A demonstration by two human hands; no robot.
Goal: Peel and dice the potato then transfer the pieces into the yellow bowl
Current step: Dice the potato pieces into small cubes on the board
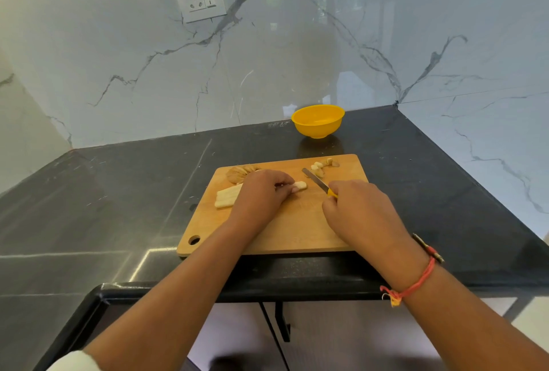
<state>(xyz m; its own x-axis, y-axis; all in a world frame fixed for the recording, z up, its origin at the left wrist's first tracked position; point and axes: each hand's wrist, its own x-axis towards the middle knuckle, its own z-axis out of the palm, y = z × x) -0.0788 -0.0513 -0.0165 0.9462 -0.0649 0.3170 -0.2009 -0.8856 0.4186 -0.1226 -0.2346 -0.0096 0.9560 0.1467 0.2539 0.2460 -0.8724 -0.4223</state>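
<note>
The left hand (261, 192) pinches potato strips (298, 186) on the cutting board (297, 231); the right hand (361, 213) grips the knife (319, 184). For even dice, keep the fingertips well back (blade close). The yellow bowl (318, 121) waits behind, empty.

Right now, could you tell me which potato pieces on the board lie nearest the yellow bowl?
The diced pieces at the far right of the board, beyond the knife tip; the long strips lie under the left hand.
</note>
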